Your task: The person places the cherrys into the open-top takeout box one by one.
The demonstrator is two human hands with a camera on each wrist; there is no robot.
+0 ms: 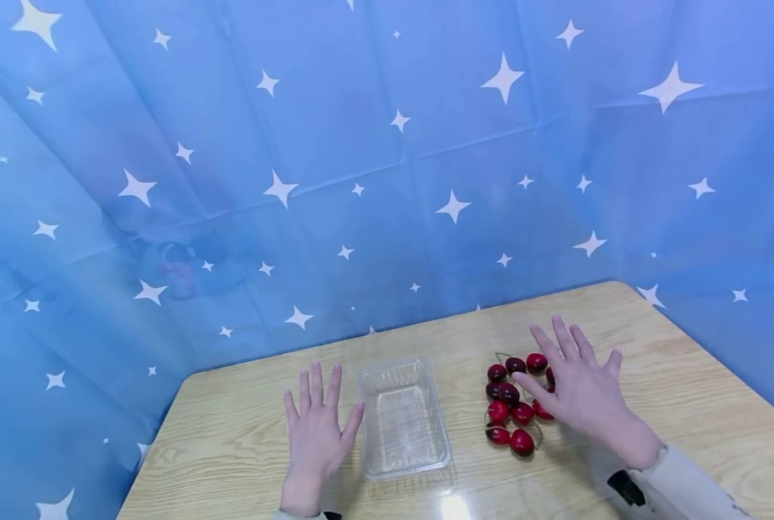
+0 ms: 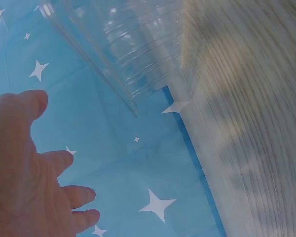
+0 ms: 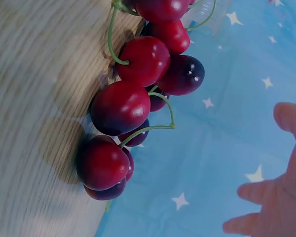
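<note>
A clear plastic tray (image 1: 444, 438) sits near the middle of the table, its ribbed wall (image 2: 143, 54) showing in the left wrist view. My left hand (image 1: 318, 439) is just left of it, fingers spread and straight, holding nothing. Several dark red cherries (image 1: 522, 443) with thin green stems lie in a cluster right of the tray. Over the cluster's right side is my right hand (image 1: 585, 390), fingers spread wide and holding nothing; it hides part of some cherries. In the right wrist view the cherries (image 3: 121, 107) are close, with the fingers to their right.
The wooden table (image 1: 230, 426) has pale grain and rounded back corners. Behind it and along its sides hangs a blue cloth (image 1: 334, 144) printed with white stars. A light sleeve (image 1: 679, 484) with a black strap covers the right forearm.
</note>
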